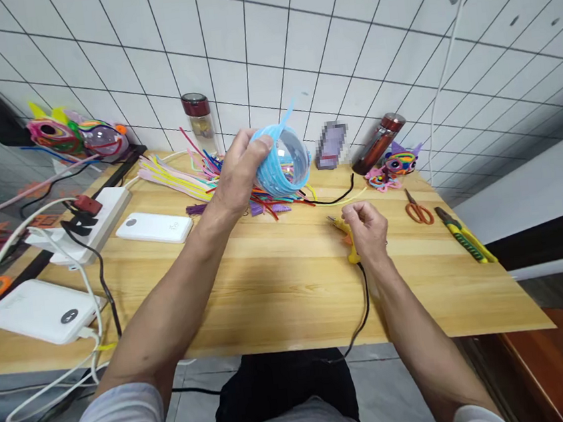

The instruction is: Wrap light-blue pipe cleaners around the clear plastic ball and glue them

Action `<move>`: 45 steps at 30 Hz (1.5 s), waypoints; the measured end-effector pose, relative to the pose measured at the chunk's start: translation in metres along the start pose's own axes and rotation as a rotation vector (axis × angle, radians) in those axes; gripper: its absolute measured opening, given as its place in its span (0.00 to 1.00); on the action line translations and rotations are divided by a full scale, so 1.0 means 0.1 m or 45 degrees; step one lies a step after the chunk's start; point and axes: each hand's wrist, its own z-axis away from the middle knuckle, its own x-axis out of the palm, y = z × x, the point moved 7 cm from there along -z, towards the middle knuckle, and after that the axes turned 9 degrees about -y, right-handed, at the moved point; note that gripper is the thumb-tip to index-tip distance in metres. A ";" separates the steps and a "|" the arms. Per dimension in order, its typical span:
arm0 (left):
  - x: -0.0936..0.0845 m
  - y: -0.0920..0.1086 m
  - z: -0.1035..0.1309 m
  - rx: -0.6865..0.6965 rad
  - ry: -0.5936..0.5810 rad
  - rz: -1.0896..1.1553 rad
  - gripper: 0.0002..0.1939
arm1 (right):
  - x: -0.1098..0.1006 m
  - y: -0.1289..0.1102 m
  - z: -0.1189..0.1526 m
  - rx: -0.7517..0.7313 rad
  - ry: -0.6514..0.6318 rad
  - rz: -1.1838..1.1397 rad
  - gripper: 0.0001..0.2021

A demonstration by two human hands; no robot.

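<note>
My left hand is raised above the table, thumb and fingers closed on a clear plastic cup-like piece wrapped in light blue pipe cleaners. Its round opening faces right, and one loose blue end sticks up from the top. My right hand is low over the tabletop with curled fingers, closed at the rear of a yellow hot glue gun. The gun's nozzle points to the far left and a black cord runs from it toward the front edge. My right palm and some fingertips are hidden.
Coloured pipe cleaners lie in a pile behind my left hand. White power banks, a power strip and cables crowd the left. Two flasks stand near the tiled wall. Scissors, pliers and a decorated figure lie at right.
</note>
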 end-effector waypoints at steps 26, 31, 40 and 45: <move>0.06 0.24 0.03 0.085 -0.177 0.011 0.24 | -2.48 0.04 1.43 0.299 0.430 0.762 0.22; 0.00 0.16 0.01 0.067 -0.151 0.000 0.23 | -2.42 0.45 1.45 0.599 0.474 0.926 0.16; -0.03 0.06 0.00 -0.011 -0.142 -0.007 0.23 | -0.94 0.09 0.45 0.207 0.062 0.384 0.18; -0.02 -0.02 0.00 -0.068 -0.131 -0.021 0.21 | -0.39 -0.25 0.13 0.163 -0.139 0.085 0.19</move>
